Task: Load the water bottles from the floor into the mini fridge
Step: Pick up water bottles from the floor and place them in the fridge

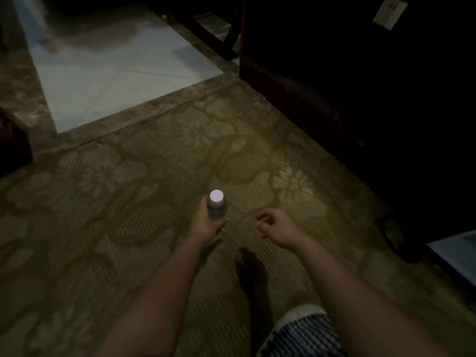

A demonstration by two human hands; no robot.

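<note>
Over patterned carpet, left hand grips an upright bottle — right hand loosely curled, empty.

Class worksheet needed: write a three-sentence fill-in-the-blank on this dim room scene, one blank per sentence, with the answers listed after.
1. The left hand grips a water bottle whose cap is ____.
2. The right hand, fingers loosely curled, holds ____.
3. The carpet beneath both hands is ____, not plain.

Missing words: white; nothing; patterned.
</note>
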